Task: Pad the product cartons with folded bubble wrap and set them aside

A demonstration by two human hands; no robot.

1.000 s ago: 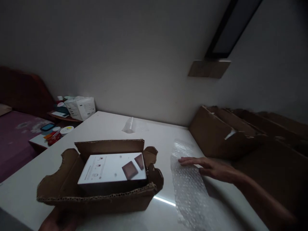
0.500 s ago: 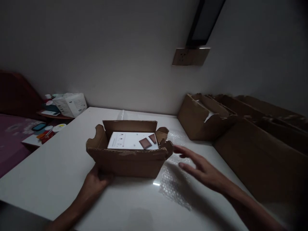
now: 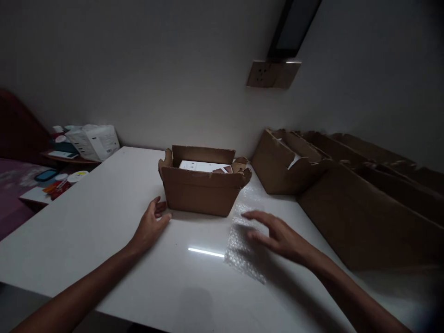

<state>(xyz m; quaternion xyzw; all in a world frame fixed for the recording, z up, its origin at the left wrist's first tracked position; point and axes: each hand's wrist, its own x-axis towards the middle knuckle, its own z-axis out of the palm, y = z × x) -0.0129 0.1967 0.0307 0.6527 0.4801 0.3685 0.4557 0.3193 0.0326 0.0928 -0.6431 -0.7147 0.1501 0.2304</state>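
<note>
Fingers (image 3: 160, 206) of the left hand (image 3: 150, 226) lie loosely spread and hold nothing, their tips just beside the near left corner of the open brown corrugated cardboard box (image 3: 201, 190). That box stands on the glossy white surface (image 3: 104, 222), and the rest is placed from it.

Behind it to the right, larger brown cardboard cartons (image 3: 364, 203) lean in a row along the wall. A white printed carton (image 3: 204, 166) sits inside the box, only its top showing. In front of the box to the right lies a clear sheet of bubble wrap (image 3: 243, 259), under the right hand (image 3: 277, 236), which hovers flat and empty, fingers splayed.

The box looks light but stiff, with torn flaps that would bend, so I judge its side walls or base the safer hold. The wrap should be soft, slippery and nearly weightless, best pinched at an edge.

Both forearms reach forward, low over the surface.
</note>
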